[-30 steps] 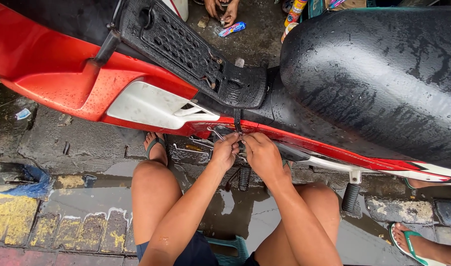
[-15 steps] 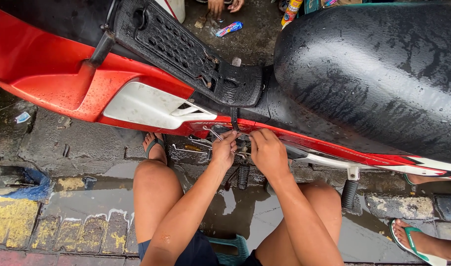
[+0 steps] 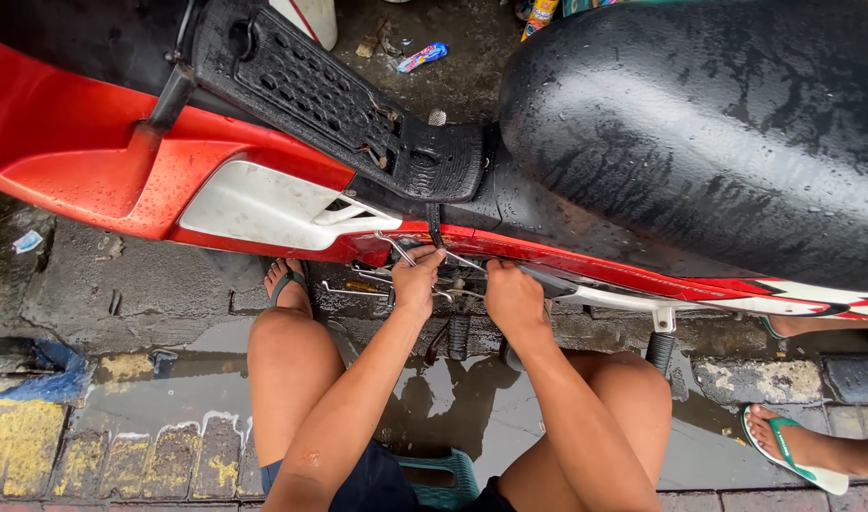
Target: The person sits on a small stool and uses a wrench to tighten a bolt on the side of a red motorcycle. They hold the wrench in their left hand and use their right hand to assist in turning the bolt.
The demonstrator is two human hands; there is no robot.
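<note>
Both hands have barely shifted: left hand stays clamped on a thin metal rod, right hand seemingly gripping engine parts (hidden, frame centre) under the red scooter.

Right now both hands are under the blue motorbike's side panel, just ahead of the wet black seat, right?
Not quite: the motorbike is red, not blue, as the head view shows. Otherwise yes: left hand and right hand work under its side panel, ahead of the wet black seat.
</note>
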